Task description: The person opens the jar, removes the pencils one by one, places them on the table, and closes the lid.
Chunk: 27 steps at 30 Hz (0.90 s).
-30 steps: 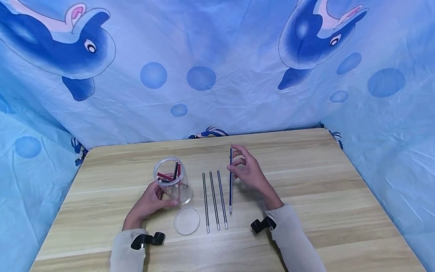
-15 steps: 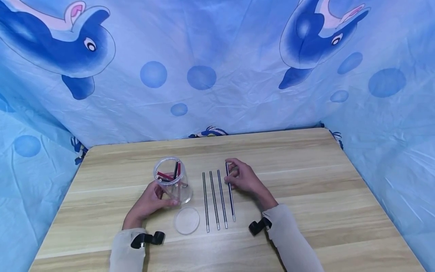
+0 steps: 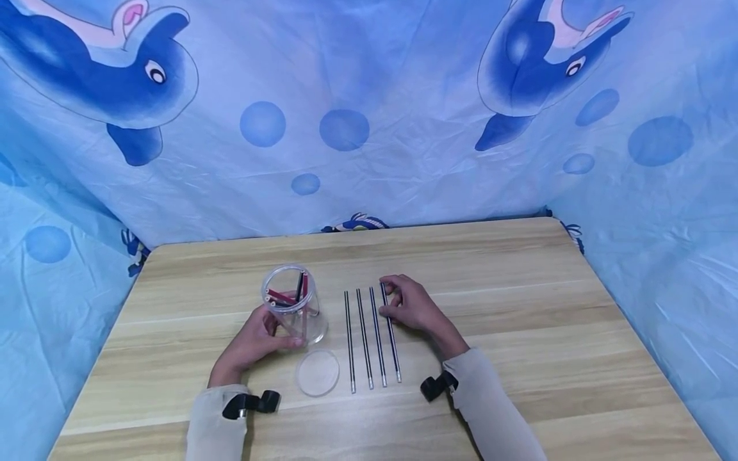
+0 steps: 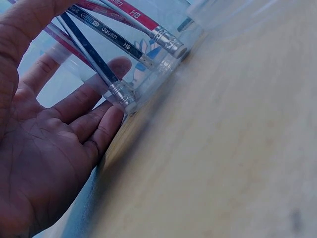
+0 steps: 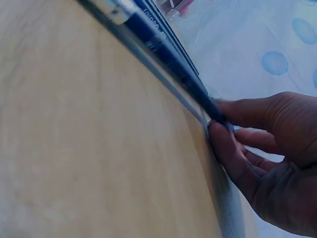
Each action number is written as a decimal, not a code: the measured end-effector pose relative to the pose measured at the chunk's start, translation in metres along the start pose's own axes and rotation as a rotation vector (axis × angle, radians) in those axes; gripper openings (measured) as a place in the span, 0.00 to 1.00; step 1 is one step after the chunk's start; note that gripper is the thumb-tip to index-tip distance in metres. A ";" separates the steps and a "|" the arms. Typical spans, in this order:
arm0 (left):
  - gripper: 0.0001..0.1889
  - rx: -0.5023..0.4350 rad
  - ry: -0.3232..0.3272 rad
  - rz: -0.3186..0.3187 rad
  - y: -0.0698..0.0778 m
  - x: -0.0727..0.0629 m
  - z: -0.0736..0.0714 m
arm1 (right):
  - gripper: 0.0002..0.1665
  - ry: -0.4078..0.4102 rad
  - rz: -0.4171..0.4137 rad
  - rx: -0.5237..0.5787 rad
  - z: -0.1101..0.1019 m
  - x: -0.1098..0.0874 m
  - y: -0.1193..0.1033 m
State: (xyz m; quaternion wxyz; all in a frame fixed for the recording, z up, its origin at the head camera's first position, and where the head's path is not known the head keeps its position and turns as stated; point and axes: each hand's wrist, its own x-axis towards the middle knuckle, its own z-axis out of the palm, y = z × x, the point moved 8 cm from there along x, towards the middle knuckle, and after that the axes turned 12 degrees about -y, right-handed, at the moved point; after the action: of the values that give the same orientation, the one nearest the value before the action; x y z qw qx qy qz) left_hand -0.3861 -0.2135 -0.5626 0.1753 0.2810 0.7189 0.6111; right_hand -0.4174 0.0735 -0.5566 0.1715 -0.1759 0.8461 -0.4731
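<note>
My left hand (image 3: 259,339) grips a clear plastic jar (image 3: 314,328) standing on the wooden table, thumb at the front and fingers curled round its far side. Inside lean several red and dark pencils; in the left wrist view a red pencil (image 4: 143,19) marked HB shows its eraser end down. My right hand (image 3: 414,308) pinches a dark blue pencil (image 3: 393,349) near its far end, between thumb and fingers. The pencil lies close over the table, its eraser end toward me. To its left, three dark pencils (image 3: 364,339) lie side by side, eraser ends also toward me.
A round clear lid (image 3: 318,373) lies flat in front of the jar, left of the pencil row. Behind the table (image 3: 519,288) hangs a blue cloth (image 3: 403,186) with whale pictures, and it also lines both sides. Each wrist wears a small black camera mount.
My right hand has moved left and toward me, bringing the blue pencil down beside the row, now slanting nearly parallel to it. The left hand and jar hold still.
</note>
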 end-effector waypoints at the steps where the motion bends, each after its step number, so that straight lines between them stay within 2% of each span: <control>1: 0.40 -0.001 0.002 -0.005 0.000 0.000 0.000 | 0.37 0.003 0.006 -0.008 0.000 0.000 0.000; 6: 0.41 0.003 0.005 -0.018 0.000 0.000 -0.001 | 0.36 0.015 0.026 -0.018 0.001 -0.001 -0.001; 17: 0.39 0.029 0.001 0.017 0.002 0.001 -0.001 | 0.36 0.032 0.057 -0.046 0.001 0.001 0.000; 27: 0.38 0.010 0.000 0.030 0.002 0.001 -0.001 | 0.35 0.026 0.052 -0.027 0.002 0.001 0.001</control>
State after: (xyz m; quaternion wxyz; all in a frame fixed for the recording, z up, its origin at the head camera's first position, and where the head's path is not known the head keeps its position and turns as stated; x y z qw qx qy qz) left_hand -0.3871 -0.2138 -0.5605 0.1647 0.2926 0.7178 0.6100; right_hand -0.4174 0.0721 -0.5581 0.1702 -0.1501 0.8588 -0.4593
